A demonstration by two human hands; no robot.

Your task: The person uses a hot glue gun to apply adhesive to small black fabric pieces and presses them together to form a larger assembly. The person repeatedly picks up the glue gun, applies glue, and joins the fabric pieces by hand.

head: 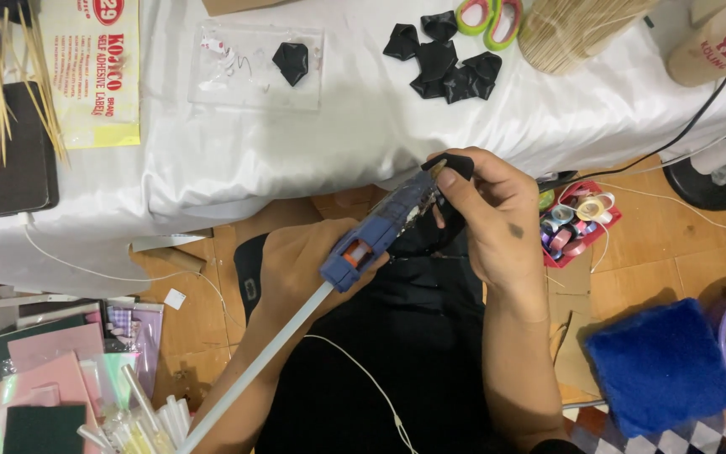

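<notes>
Glue gun [384, 227] gripped in left hand [300, 269], nozzle at black piece [455, 166] pinched by right hand [493, 210].
Fingers best kept clear of the tip (hot).

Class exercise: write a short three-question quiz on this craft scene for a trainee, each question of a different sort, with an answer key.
1. True or false: the left hand grips the blue glue gun.
2. The right hand pinches a small piece at the gun's tip. What colour is it?
3. The phone lies: A) on the white cloth B) on the floor C) in the red tray

Key: 1 true; 2 black; 3 A.
</notes>
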